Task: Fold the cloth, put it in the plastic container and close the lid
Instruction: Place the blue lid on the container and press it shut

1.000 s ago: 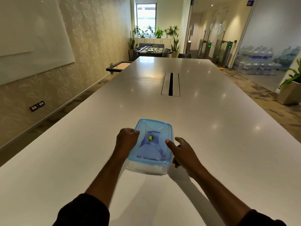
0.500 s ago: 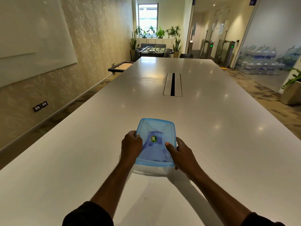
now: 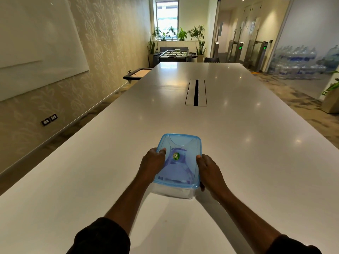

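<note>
A clear plastic container (image 3: pixel 174 191) stands on the white table (image 3: pixel 256 162) in front of me. Its translucent blue lid (image 3: pixel 180 143) with a green round sticker lies on top of it. Through the lid a folded purple-and-white cloth (image 3: pixel 180 168) shows inside. My left hand (image 3: pixel 152 162) grips the container's left side, thumb on the lid's edge. My right hand (image 3: pixel 209 171) holds the right side, thumb on the lid and fingers curled down the wall.
A cable slot (image 3: pixel 196 92) is set into the table's middle, far beyond the container. The table's left edge drops to carpet beside a papered wall. Plants, a foosball table (image 3: pixel 173 55) and stacked water bottles (image 3: pixel 297 65) stand far off.
My left hand slid from the lid's top to the container's left side. My right hand moved from the lid's near corner onto the right side. The container has stayed put.
</note>
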A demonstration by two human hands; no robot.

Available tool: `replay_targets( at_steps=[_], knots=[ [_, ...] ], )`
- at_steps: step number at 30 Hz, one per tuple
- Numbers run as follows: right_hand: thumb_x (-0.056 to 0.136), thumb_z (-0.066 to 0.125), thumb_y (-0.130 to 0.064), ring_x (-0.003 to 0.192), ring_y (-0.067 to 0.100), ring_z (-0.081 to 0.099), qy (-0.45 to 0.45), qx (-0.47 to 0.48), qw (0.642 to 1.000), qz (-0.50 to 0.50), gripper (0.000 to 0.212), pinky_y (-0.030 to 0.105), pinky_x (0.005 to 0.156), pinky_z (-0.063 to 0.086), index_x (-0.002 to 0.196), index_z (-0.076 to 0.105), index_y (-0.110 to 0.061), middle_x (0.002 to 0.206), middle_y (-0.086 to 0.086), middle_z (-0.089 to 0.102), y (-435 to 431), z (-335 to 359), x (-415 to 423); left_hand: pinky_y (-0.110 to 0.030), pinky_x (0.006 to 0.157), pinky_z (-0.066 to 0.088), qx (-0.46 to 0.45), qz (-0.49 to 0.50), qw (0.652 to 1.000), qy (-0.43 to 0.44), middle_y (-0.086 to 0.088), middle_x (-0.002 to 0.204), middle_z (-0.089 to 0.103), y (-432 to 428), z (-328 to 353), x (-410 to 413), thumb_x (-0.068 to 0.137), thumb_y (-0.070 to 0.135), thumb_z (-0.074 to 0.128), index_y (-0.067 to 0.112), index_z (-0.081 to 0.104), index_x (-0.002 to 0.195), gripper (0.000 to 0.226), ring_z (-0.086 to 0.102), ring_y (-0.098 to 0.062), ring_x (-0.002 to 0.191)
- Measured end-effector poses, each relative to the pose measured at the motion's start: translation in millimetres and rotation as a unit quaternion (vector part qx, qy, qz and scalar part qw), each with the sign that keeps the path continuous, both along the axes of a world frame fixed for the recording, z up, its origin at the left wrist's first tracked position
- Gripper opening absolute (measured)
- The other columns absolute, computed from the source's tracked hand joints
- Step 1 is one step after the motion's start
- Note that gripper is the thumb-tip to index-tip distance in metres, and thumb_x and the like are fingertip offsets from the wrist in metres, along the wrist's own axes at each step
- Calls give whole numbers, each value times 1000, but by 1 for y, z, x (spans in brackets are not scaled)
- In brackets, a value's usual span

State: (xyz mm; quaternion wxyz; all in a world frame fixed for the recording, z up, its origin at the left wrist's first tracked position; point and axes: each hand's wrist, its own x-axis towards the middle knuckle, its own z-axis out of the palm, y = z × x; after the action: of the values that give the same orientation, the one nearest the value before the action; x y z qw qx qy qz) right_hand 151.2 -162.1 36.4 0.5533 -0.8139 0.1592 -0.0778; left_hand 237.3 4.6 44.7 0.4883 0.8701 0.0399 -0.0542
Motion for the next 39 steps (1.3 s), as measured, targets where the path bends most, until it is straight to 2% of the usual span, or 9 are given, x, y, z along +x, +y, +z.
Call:
replay_targets(
  at_steps=[8, 13, 17, 19, 21, 23, 27, 36, 39],
  knots=[
    [103, 39, -28, 30, 11, 43, -57, 39, 998, -12, 34, 20, 29, 31, 76, 57, -17, 54, 0, 55, 4, -1, -3, -41, 96, 46, 47, -32, 996, 62, -19, 120, 59, -1, 4, 8, 95, 47, 36, 4, 52, 121, 54, 57, -34, 111],
    [101, 43, -30, 31, 15, 44, -64, 56, 996, -18, 32, 21, 29, 32, 86, 66, -15, 53, 2, 58, 1, -2, -3, -39, 88, 51, -29, -69, 990, 122, -18, 106, 67, 5, 12, 13, 92, 41, 38, 6, 60, 106, 44, 64, -31, 88],
    [100, 46, -32, 33, 21, 45, -63, 64, 996, -14, 28, 22, 29, 32, 97, 71, -19, 57, 7, 62, -1, -4, 0, -34, 75, 49, -130, -51, 986, 90, -8, 121, 49, 4, 21, 26, 76, 20, 52, 15, 29, 144, 72, 57, -25, 90],
    [99, 47, -33, 32, 20, 47, -62, 61, 996, -14, 28, 22, 29, 32, 101, 71, -19, 59, 9, 64, -2, -6, 1, -32, 71, 46, -143, -75, 985, 52, -8, 109, 53, 2, 23, 37, 64, 17, 48, 10, 50, 129, 65, 56, -26, 89],
    [100, 47, -32, 31, 18, 46, -63, 59, 996, -16, 28, 21, 29, 32, 102, 71, -18, 59, 7, 65, -2, -5, 1, -34, 66, 39, -129, -77, 988, 29, -14, 84, 57, -4, 20, 48, 72, 21, 51, 1, 61, 89, 28, 54, -25, 77],
    [100, 46, -31, 30, 17, 45, -62, 56, 996, -14, 28, 20, 29, 32, 101, 71, -18, 58, 6, 63, -2, -5, 1, -33, 64, 38, -85, -33, 996, 2, -12, 71, 59, -6, 16, 59, 83, 37, 58, 7, 59, 67, 34, 53, -23, 66],
    [100, 46, -32, 30, 20, 43, -55, 50, 997, -10, 29, 23, 30, 32, 95, 71, -19, 55, 7, 61, -4, -5, 2, -32, 64, 42, -77, 10, 997, -3, -12, 72, 65, -8, 5, 78, 72, 56, 64, 0, 67, 78, 56, 57, -23, 66],
    [101, 43, -30, 31, 14, 46, -55, 33, 998, -11, 31, 20, 31, 33, 92, 70, -18, 57, 4, 63, -4, -8, 2, -33, 67, 47, -62, 46, 997, -26, -8, 73, 63, -12, 6, 80, 77, 45, 68, 16, 69, 72, 29, 56, -22, 69],
    [102, 42, -29, 31, 10, 47, -53, 28, 998, -11, 31, 20, 31, 34, 95, 71, -18, 57, 2, 64, -4, -7, 2, -36, 70, 50, -60, 52, 997, -23, -12, 76, 67, -12, 5, 83, 76, 44, 69, 5, 71, 75, 39, 59, -25, 72]
  ],
)
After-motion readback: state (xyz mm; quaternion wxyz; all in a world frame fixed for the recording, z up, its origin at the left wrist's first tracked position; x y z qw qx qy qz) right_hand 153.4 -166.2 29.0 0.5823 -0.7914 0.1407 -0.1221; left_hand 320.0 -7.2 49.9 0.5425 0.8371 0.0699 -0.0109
